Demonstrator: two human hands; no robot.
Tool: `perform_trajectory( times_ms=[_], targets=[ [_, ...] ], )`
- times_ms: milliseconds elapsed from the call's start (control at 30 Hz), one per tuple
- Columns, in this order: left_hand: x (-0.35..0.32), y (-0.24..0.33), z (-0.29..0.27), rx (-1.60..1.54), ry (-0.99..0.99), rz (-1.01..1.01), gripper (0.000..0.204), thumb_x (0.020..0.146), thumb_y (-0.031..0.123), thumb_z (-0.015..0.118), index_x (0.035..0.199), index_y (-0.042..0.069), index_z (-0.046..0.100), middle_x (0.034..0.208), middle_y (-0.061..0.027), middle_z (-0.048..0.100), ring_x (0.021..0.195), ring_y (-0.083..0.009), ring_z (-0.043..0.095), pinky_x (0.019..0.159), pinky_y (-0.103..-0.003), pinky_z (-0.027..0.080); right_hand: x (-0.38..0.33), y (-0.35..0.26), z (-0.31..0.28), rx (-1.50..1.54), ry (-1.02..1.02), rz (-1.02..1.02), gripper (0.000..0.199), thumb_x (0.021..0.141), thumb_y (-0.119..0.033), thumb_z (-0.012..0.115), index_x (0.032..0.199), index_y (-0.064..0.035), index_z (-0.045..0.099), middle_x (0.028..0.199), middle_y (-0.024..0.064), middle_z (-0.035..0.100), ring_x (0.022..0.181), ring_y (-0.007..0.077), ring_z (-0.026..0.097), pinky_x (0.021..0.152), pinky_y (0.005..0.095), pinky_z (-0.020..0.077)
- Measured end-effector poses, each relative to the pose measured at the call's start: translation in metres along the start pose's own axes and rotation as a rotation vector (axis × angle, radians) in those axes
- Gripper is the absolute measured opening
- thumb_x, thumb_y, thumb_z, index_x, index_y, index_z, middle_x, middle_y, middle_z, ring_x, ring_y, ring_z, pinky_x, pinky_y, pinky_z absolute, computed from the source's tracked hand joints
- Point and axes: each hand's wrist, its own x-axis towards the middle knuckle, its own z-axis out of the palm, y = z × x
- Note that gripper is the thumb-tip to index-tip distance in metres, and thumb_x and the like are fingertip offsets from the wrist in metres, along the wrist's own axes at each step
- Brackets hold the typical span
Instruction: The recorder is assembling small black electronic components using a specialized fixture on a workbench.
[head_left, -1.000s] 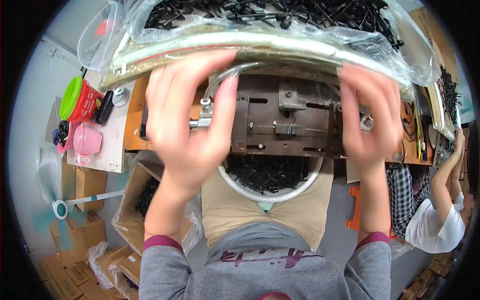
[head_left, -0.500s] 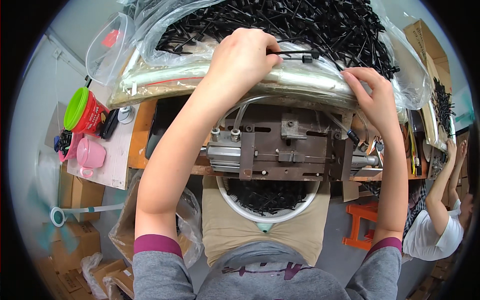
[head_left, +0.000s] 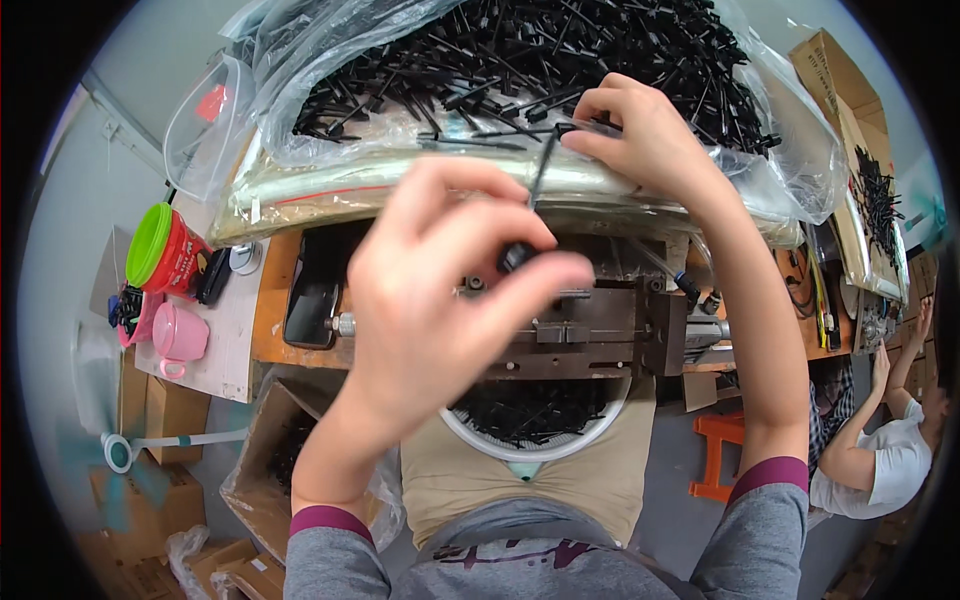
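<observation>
My left hand (head_left: 415, 290), slightly blurred, is raised over the metal fixture (head_left: 660, 325). Its thumb and fingers close around the thick round end of a thin black plastic stem piece (head_left: 545, 175). This piece slants up toward my right hand (head_left: 645, 135), whose thumb and index finger pinch a black plastic piece at the stem's upper end. Whether both hands grip the same piece, I cannot tell. Behind them lies a large heap of similar black plastic pieces (head_left: 500, 50) on clear plastic sheeting (head_left: 340, 195). A few loose ones lie along the heap's front edge.
Between my legs sits a white basin (head_left: 600, 432) of black pieces. At left are a red tub with green rim (head_left: 170, 250), a pink cup (head_left: 182, 332), a dark phone-like slab (head_left: 312, 300) and a cardboard box (head_left: 255, 480). Another person (head_left: 880, 460) works at right beside an orange stool (head_left: 715, 455).
My left hand has come back from the heap toward me, over the fixture, holding a black piece. My right hand has moved left from the sheeting's edge and now pinches a piece.
</observation>
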Motion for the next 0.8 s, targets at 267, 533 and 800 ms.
perform_trajectory(
  times_ms=[267, 533, 800],
  targets=[
    [-0.094, 0.018, 0.024, -0.083, -0.277, -0.068, 0.035, 0.071, -0.002, 0.078, 0.105, -0.004, 0.069, 0.123, -0.0207, 0.062, 0.09, -0.0247, 0.069, 0.076, -0.03, 0.058, -0.004, 0.003, -0.009, -0.029, 0.144, -0.268, 0.022, 0.08, -0.023, 0.074, 0.091, -0.0041, 0.07, 0.082, 0.0054, 0.066, 0.074, 0.0175, 0.06, 0.072, 0.0315, 0.0491],
    [-0.119, 0.01, 0.058, 0.136, -0.307, -0.021, 0.03, 0.07, 0.004, 0.076, 0.098, 0.0, 0.07, 0.124, -0.0156, 0.064, 0.088, -0.0262, 0.07, 0.078, -0.034, 0.058, 0.016, -0.026, 0.008, 0.089, -0.099, -0.179, 0.018, 0.077, -0.013, 0.067, 0.085, 0.0024, 0.071, 0.084, 0.0215, 0.069, 0.081, 0.035, 0.067, 0.076, 0.0396, 0.0534],
    [-0.117, 0.009, 0.063, 0.26, -0.323, -0.003, 0.025, 0.071, 0.007, 0.075, 0.096, 0.003, 0.07, 0.124, -0.0127, 0.065, 0.078, -0.0234, 0.07, 0.072, -0.032, 0.057, -0.014, -0.037, -0.015, 0.017, 0.111, -0.183, 0.008, 0.077, -0.004, 0.063, 0.076, 0.0037, 0.063, 0.074, 0.0172, 0.065, 0.072, 0.0301, 0.064, 0.071, 0.0379, 0.051]
  ],
)
